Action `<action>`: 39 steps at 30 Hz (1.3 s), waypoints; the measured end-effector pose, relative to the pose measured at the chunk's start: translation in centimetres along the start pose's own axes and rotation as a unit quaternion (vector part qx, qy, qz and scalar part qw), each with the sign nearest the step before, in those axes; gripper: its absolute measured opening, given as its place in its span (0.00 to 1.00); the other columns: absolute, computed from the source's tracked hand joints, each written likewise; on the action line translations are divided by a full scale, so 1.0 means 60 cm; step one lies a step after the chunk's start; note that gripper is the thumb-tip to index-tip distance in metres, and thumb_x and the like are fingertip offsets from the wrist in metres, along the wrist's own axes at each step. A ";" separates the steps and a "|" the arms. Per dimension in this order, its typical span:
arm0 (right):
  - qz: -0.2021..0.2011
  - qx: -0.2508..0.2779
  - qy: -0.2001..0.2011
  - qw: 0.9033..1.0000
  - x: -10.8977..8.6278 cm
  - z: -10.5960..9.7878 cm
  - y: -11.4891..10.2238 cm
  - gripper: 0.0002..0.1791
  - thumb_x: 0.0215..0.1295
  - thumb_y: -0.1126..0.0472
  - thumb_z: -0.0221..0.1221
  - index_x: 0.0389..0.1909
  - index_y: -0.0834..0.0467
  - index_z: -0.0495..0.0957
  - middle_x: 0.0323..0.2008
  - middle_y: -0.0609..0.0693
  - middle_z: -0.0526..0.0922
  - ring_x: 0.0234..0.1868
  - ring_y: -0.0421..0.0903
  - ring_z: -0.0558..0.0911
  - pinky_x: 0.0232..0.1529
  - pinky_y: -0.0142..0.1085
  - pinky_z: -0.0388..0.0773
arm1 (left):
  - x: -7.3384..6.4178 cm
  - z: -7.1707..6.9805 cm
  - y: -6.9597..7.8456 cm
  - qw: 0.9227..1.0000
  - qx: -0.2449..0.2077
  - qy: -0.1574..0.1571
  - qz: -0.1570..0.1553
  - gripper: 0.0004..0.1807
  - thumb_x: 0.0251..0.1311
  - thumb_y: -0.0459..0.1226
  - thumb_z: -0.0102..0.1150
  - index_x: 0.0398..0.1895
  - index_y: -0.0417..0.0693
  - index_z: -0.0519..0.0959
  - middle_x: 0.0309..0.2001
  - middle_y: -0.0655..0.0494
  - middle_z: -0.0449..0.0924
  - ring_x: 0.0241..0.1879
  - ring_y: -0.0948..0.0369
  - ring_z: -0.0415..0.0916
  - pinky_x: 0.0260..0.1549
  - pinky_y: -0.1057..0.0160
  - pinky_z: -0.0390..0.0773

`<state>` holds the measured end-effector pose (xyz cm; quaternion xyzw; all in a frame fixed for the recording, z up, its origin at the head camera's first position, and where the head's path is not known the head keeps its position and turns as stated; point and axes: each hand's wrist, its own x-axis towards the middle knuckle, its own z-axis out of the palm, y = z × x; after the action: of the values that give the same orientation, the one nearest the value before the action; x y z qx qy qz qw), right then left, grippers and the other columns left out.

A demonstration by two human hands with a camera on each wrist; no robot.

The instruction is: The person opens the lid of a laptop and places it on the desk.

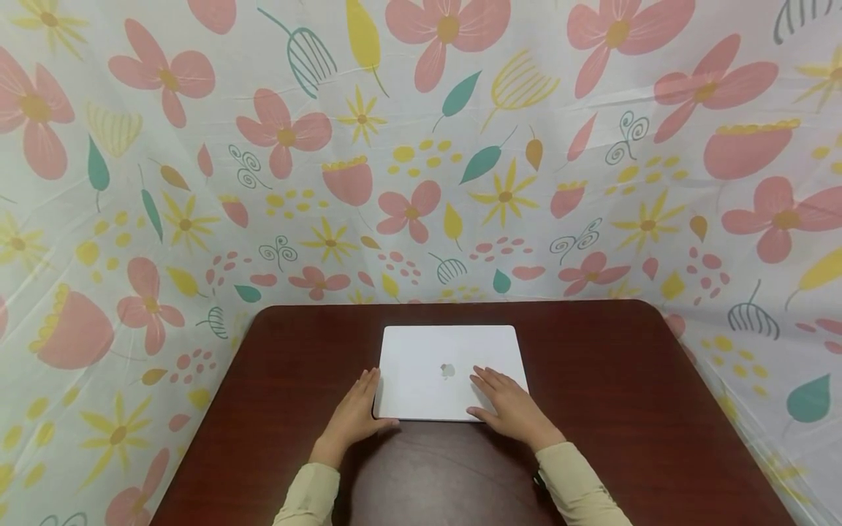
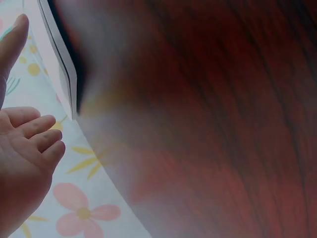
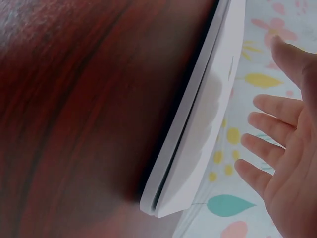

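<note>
A closed silver laptop [image 1: 421,372] with an apple logo on its lid lies flat on the table. My left hand [image 1: 355,409] is at its left side, fingers extended along the side edge and thumb pointing across the front left corner. In the left wrist view, that hand [image 2: 25,153] shows its palm beside the laptop [image 2: 57,64]. Over the right half of the lid is my right hand [image 1: 509,402], fingers spread towards the logo. The right wrist view shows the right hand [image 3: 287,144] raised above the laptop [image 3: 198,144], with a shadow on the lid. Neither hand grips anything.
The dark red-brown wooden table [image 1: 592,351] has rounded far corners. A white cloth [image 1: 421,146] printed with flowers and leaves hangs behind the table and along both sides. Light sleeves [image 1: 575,482] cover both forearms.
</note>
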<state>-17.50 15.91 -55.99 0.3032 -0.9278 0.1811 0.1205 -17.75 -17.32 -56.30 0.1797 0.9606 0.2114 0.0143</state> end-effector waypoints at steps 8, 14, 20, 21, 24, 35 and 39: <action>-0.014 0.000 -0.013 1.000 0.003 0.006 -0.007 0.35 0.58 0.46 0.65 0.59 0.66 0.74 0.62 0.61 0.73 0.61 0.61 0.72 0.61 0.53 0.69 | 0.000 0.008 -0.005 1.000 0.001 0.000 0.014 0.56 0.47 0.51 0.74 0.71 0.29 0.55 0.70 0.35 0.57 0.71 0.42 0.53 0.67 0.46 0.59; -0.031 -0.005 -0.014 0.999 0.004 0.011 -0.010 0.37 0.55 0.46 0.67 0.58 0.68 0.74 0.61 0.62 0.74 0.60 0.61 0.74 0.59 0.53 0.71 | 0.000 0.014 -0.008 1.000 0.008 -0.001 0.017 0.54 0.47 0.49 0.74 0.70 0.28 0.56 0.69 0.34 0.59 0.70 0.42 0.54 0.66 0.46 0.60; -0.031 -0.005 -0.029 0.999 0.001 0.017 -0.010 0.38 0.54 0.46 0.68 0.58 0.68 0.74 0.61 0.62 0.73 0.60 0.61 0.73 0.59 0.53 0.71 | -0.002 0.021 -0.013 1.000 0.009 -0.006 0.014 0.53 0.49 0.48 0.73 0.70 0.27 0.57 0.69 0.33 0.59 0.70 0.41 0.54 0.67 0.47 0.59; -0.031 -0.005 -0.031 0.999 0.001 0.018 -0.010 0.38 0.54 0.46 0.68 0.58 0.68 0.74 0.61 0.62 0.73 0.61 0.61 0.73 0.59 0.54 0.71 | -0.002 0.022 -0.014 1.000 0.009 -0.009 0.011 0.53 0.49 0.48 0.73 0.70 0.28 0.56 0.69 0.34 0.59 0.70 0.42 0.54 0.67 0.47 0.59; -0.031 -0.009 -0.034 0.999 -0.001 0.020 -0.009 0.37 0.54 0.47 0.69 0.58 0.68 0.74 0.61 0.62 0.73 0.60 0.61 0.73 0.58 0.53 0.71 | -0.003 0.024 -0.017 1.000 0.008 -0.013 0.009 0.52 0.50 0.48 0.72 0.70 0.28 0.56 0.69 0.34 0.58 0.70 0.42 0.54 0.67 0.48 0.59; -0.040 -0.019 -0.045 0.998 -0.004 0.025 -0.001 0.35 0.55 0.49 0.68 0.58 0.67 0.75 0.61 0.62 0.73 0.60 0.59 0.73 0.57 0.54 0.72 | -0.002 0.024 -0.017 1.000 -0.004 -0.011 0.016 0.50 0.53 0.46 0.70 0.70 0.27 0.56 0.69 0.33 0.58 0.70 0.41 0.54 0.67 0.46 0.59; -0.048 -0.026 -0.044 0.998 -0.004 0.024 0.001 0.34 0.55 0.49 0.68 0.58 0.67 0.75 0.61 0.61 0.74 0.60 0.59 0.74 0.57 0.53 0.72 | -0.001 0.025 -0.018 1.000 -0.001 -0.011 0.013 0.50 0.54 0.47 0.70 0.70 0.28 0.56 0.69 0.34 0.58 0.70 0.42 0.54 0.67 0.47 0.58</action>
<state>-17.54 15.50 -57.40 0.3521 -0.9208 0.1373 0.0961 -17.90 -17.64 -58.09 0.1944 0.9577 0.2108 0.0219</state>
